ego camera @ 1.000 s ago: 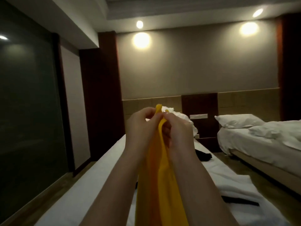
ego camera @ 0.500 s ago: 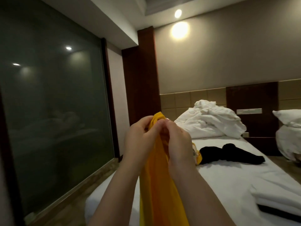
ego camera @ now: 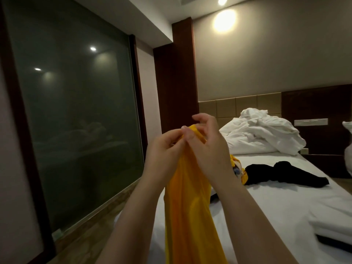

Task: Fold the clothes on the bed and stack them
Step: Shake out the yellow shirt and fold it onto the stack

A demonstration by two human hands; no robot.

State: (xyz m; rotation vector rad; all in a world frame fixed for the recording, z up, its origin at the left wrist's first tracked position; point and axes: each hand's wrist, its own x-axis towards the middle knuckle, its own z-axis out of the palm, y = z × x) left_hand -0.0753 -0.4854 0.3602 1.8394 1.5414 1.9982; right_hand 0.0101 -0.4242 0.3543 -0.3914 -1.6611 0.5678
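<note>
Through the head camera, your left hand (ego camera: pixel 163 149) and right hand (ego camera: pixel 208 149) are pressed together, both pinching the top edge of the yellow garment (ego camera: pixel 187 206). It hangs straight down between your forearms, over the near end of the bed (ego camera: pixel 276 202). Your right forefinger is lifted clear of the cloth. A black garment (ego camera: pixel 285 174) lies crumpled further up the mattress, with a rumpled white duvet (ego camera: pixel 266 134) beyond it by the headboard.

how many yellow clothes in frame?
2. One yellow garment hangs pinched by left hand and right hand; a second yellow piece lies on the bed behind the right wrist, partly hidden. More may be covered.
</note>
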